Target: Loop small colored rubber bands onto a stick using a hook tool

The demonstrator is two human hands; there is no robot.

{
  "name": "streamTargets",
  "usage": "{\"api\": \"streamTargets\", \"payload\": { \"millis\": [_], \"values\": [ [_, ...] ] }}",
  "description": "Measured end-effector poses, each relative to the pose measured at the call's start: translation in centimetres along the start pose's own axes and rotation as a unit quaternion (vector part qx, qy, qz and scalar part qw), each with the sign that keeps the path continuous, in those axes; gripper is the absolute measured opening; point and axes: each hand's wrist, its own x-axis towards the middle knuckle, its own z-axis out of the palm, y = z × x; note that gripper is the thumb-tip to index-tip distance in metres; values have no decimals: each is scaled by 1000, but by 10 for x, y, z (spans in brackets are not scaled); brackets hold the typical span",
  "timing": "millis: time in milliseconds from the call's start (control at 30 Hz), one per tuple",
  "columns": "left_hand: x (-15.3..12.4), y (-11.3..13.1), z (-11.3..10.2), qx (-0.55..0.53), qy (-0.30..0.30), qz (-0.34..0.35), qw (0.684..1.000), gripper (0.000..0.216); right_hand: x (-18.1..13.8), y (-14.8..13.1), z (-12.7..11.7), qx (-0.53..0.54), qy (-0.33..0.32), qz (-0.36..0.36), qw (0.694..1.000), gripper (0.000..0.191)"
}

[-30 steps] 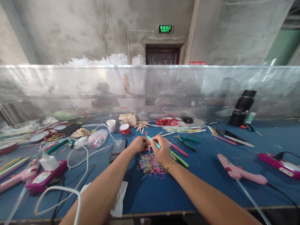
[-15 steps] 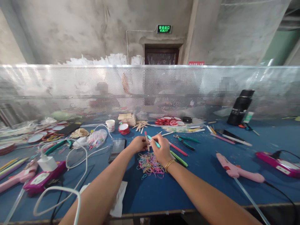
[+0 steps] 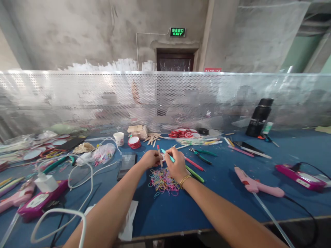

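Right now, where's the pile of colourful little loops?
In the head view, the pile of colourful loops lies mid-picture on the blue table, just below the left hand and left of the right wrist's gold bracelet.

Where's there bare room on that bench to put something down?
Bare blue tabletop shows between the green stick and the pink glue gun at right, and between the forearms, nearer than the colored loops. The left is crowded with white cable, a purple power strip and a plastic bag; red discs and wooden sticks line the back.
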Motion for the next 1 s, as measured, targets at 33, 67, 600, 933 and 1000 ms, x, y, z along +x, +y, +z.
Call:
{"api": "streamTargets", "payload": {
  "millis": [33,67,600,933,1000],
  "values": [
    [0,0,0,-1,-3,3,1000,30,0,-1,0,1,0,-2,1000,13],
    [1,-1,0,-2,-7,7,1000,31,-1,-2,0,4,-2,-4,1000,13],
    [1,-2,1,-11,5,6,1000,29,0,1,2,-3,-7,7,1000,11],
    [6,-5,1,-11,6,7,1000,26,-1,-5,2,9,-21,-13,1000,11],
    [6,-5,1,-15,6,6,1000,27,-1,-5,3,9,-23,-12,1000,11]
  ]
}}
